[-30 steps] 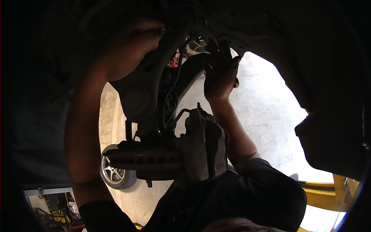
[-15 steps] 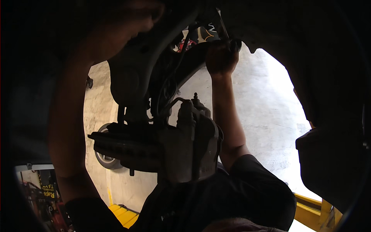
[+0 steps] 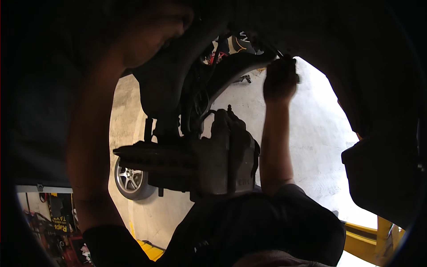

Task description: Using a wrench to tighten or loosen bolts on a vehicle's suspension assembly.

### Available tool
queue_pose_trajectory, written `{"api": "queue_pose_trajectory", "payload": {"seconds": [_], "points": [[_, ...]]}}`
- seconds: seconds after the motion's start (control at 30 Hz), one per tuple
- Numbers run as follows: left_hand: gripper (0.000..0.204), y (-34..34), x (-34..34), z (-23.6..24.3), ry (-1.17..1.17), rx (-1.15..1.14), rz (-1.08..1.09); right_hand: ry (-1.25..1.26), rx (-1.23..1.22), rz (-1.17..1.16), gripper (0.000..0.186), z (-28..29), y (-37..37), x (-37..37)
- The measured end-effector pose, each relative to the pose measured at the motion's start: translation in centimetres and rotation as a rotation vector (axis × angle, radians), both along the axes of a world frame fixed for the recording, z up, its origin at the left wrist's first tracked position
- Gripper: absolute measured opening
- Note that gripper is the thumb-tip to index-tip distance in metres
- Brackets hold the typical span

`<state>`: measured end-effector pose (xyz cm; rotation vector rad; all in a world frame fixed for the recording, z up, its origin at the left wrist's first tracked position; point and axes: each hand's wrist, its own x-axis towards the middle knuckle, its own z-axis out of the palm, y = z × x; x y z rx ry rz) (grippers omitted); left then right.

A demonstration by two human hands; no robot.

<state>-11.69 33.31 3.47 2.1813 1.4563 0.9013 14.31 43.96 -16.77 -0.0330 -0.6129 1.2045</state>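
Raised at the upper left, my left hand (image 3: 153, 38) is in deep shadow beside the dark upright suspension arm (image 3: 162, 84). Its fingers look curled in, and whatever they hold is lost in the dark. My right hand (image 3: 281, 82) is closed in a fist around a long thin metal hand tool (image 3: 279, 53), right of the curved control arm (image 3: 242, 64). The tool's far end disappears into shadow under the wheel arch. Between my forearms sit the brake caliper (image 3: 224, 155) and the brake disc (image 3: 153, 160), both apart from my hands.
Dark wheel arch bodywork (image 3: 378, 111) closes in around both arms. Beyond it, a wheel with a silver rim (image 3: 130, 180) rests on the pale floor (image 3: 311, 129). Yellow lift parts (image 3: 362, 240) show at the lower right, and cluttered shelving (image 3: 53, 222) at the lower left.
My right hand has swung right and a little down with the tool, which now slants more. The whole view has shifted slightly; my left hand keeps about the same place by the suspension arm.
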Motion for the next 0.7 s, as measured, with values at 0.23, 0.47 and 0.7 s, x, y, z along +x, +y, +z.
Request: {"api": "queue_pose_trajectory", "payload": {"seconds": [0.23,0.47,0.7], "points": [[0.037,-0.8,1.0,1.0,0.032,0.034,-0.079,-1.089,0.086,-1.224,0.020,13.2,-5.0,4.3],[0.030,-0.6,2.7,0.4,0.392,0.408,-0.178,-1.274,0.095,-1.008,0.042,21.0,-5.0,2.6],[0.035,-1.8,2.5,0.8,0.285,0.147,0.028,-1.629,0.390,-1.088,0.041,23.3,-2.8,0.2]]}}
